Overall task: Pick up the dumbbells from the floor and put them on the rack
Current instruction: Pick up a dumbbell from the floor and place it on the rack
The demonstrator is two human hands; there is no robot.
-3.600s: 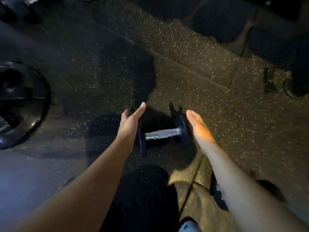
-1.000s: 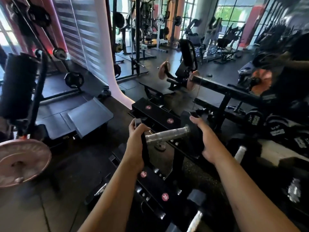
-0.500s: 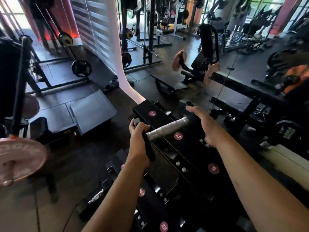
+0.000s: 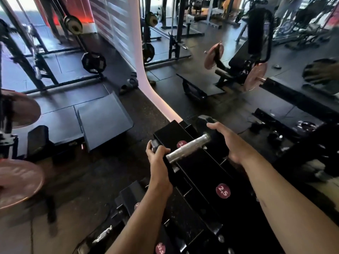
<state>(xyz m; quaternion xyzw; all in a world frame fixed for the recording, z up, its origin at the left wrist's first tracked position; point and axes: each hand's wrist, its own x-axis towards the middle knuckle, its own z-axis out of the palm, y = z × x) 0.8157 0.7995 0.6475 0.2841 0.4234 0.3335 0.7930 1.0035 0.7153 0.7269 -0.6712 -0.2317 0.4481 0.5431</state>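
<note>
Your grip is two-handed: your left hand (image 4: 159, 163) is closed around the near head of the dumbbell (image 4: 189, 147), fingers curled over its top edge, and your right hand (image 4: 231, 141) is clamped over the far head, thumb and fingers wrapped across it. Between your hands the knurled steel handle (image 4: 189, 147) shows bare and runs from about 8 o'clock up toward 2 o'clock. You hold the dumbbell over the far end of the top tier of the black rack (image 4: 201, 173); whether its heads already touch the rack is hard to tell, since your hands and the dark metal hide the undersides. Just behind the handle a round red label (image 4: 181, 144) sits partly covered on the tier, and another red label reading 2.5 (image 4: 222, 191) lies on the same tier at 5 o'clock from the dumbbell. A lower tier runs beneath your left forearm, carrying a further red label (image 4: 160, 248) near the bottom edge. At 10 o'clock, well apart, a grey sloped platform (image 4: 102, 117) rests on the floor (image 4: 95, 171).
</note>
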